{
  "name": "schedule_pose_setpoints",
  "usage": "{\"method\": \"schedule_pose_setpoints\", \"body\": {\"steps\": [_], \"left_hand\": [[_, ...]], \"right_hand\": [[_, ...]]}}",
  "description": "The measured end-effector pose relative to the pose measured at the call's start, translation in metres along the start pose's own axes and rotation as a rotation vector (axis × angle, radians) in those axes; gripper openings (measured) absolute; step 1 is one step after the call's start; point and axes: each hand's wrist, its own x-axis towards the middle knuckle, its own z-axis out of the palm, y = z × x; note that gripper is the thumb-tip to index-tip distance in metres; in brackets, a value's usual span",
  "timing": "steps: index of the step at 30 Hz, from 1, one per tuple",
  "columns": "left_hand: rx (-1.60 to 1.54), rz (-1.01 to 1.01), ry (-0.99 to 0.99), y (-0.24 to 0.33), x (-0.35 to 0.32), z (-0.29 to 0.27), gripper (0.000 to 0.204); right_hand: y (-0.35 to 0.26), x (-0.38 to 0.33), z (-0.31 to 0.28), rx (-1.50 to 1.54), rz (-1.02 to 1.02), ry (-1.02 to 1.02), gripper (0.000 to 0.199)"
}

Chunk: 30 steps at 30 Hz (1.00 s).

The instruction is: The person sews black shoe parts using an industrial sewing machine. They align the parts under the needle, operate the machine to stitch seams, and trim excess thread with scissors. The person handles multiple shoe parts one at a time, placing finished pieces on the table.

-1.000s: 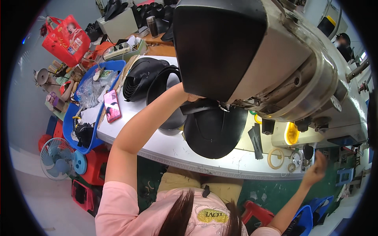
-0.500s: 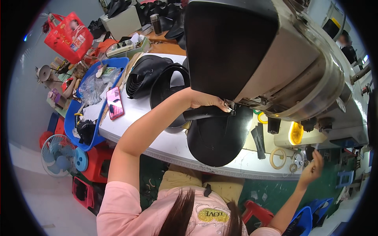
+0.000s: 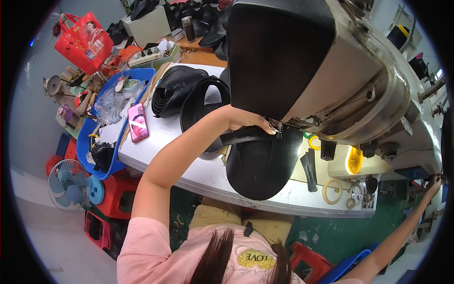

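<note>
Sewing machine (image 3: 331, 71) head hides most of black leather piece (image 3: 262, 163) on table (image 3: 189, 175); left hand (image 3: 246, 122) clamped on its strap, right hand (image 3: 432, 183) at frame edge, grip unclear; pink phone (image 3: 138, 122) nearby.

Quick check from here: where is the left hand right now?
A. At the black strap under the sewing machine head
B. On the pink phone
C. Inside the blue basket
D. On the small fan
A: the left hand rests with its fingers on the black strap beneath the sewing machine head.
</note>
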Motion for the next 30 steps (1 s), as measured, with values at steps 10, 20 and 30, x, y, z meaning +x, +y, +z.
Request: {"method": "schedule_pose_setpoints", "body": {"steps": [10,20,30], "left_hand": [[-0.243,0.261,-0.173,-0.001,-0.004,-0.017,0.031],[-0.421,0.133,0.097,-0.024,-0.019,0.019,0.032],[-0.175,0.583,-0.012,-0.097,-0.088,0.043,0.011]], "right_hand": [[-0.116,-0.167,0.019,0.084,-0.289,0.460,0.035],[-0.253,-0.384,0.093,0.471,-0.461,-0.172,0.013],[-0.336,-0.509,0.146,0.910,-0.060,-1.600,0.013]]}}
